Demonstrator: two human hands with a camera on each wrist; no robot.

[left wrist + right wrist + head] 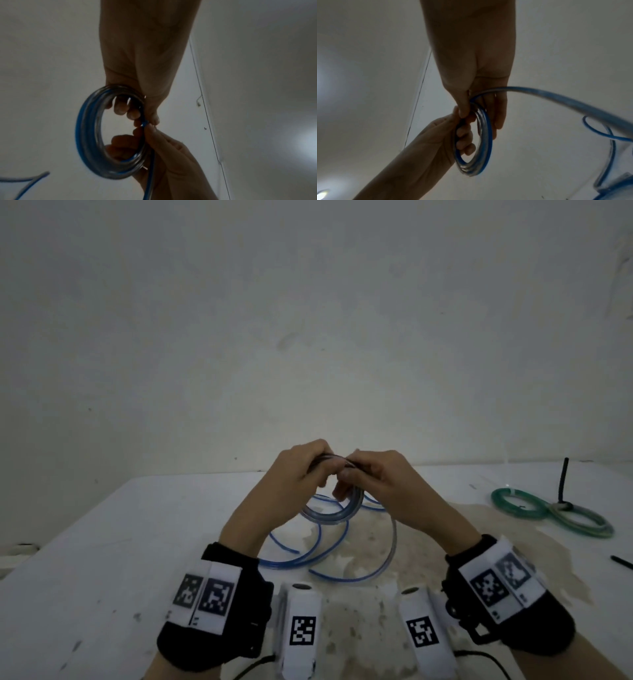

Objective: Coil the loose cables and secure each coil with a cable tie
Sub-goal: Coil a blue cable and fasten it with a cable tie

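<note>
A small coil of blue-and-clear cable point(337, 510) hangs above the white table point(102, 542), held at its top by both hands. My left hand point(308, 470) grips the top left of the coil, with its fingers curled through the ring point(130, 112). My right hand point(370, 474) pinches the coil point(485, 142) right beside the left, thumb on the near side point(462, 113). The cable's loose tail point(565, 100) runs off from my right hand and lies in wide loops on the table point(308, 556).
A green coil point(551, 511) folded into a figure eight lies at the far right, cinched by a black cable tie point(563, 481) that stands upright. Another black tie point(621, 562) lies at the right edge. The table top is stained under the hands.
</note>
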